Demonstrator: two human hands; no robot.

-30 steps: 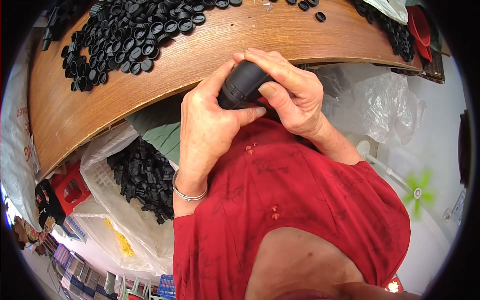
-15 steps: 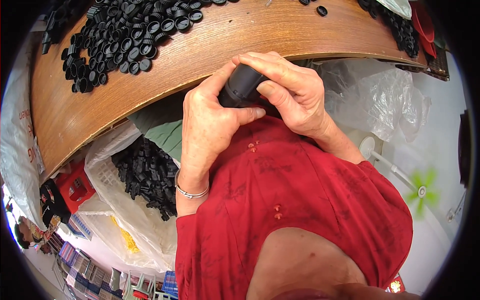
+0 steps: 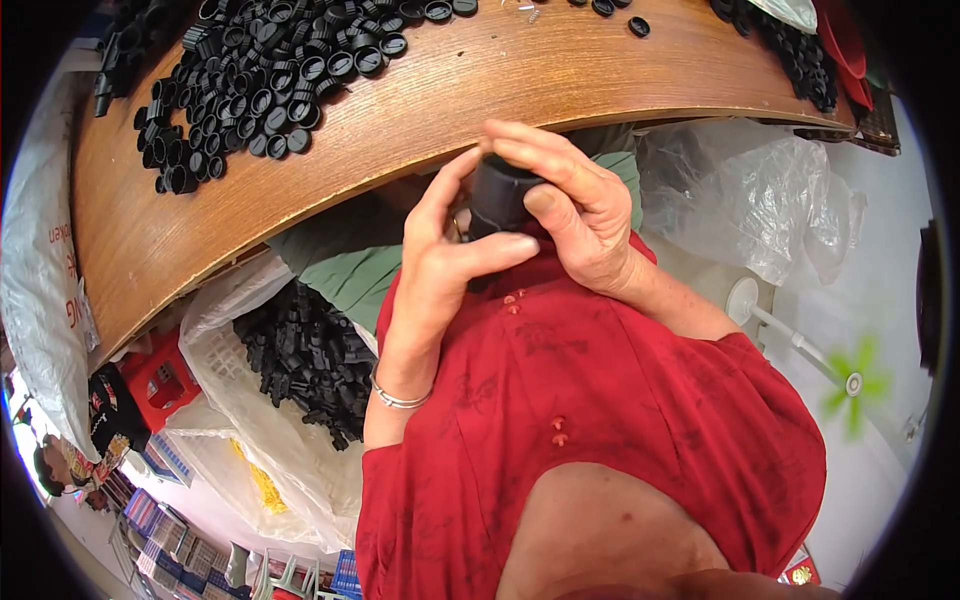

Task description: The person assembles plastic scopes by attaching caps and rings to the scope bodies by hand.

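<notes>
Just off the table's near edge, in front of my red top, both hands hold a black plastic cylindrical part (image 3: 500, 198). My right hand (image 3: 590, 215) is closed on its upper end, thumb on the near side and fingers reaching over the top. Curved round the left side is my left hand (image 3: 432, 245), its thumb stretched along the lower end and its fingers against the far side. The part's lower end is dark and partly hidden by the left thumb. A silver bracelet (image 3: 400, 400) circles my left wrist.
Many black ridged caps (image 3: 270, 100) lie heaped on the curved wooden table (image 3: 420, 110) at the far left. Small springs (image 3: 530, 14) lie at the back. Below the table, a lined basket holds black parts (image 3: 310, 360). A green fan (image 3: 852, 385) spins at right.
The part has tilted more upright and slid slightly right. My left hand has moved right with its grip loosened and thumb stretched out; my right hand has shifted a little lower.
</notes>
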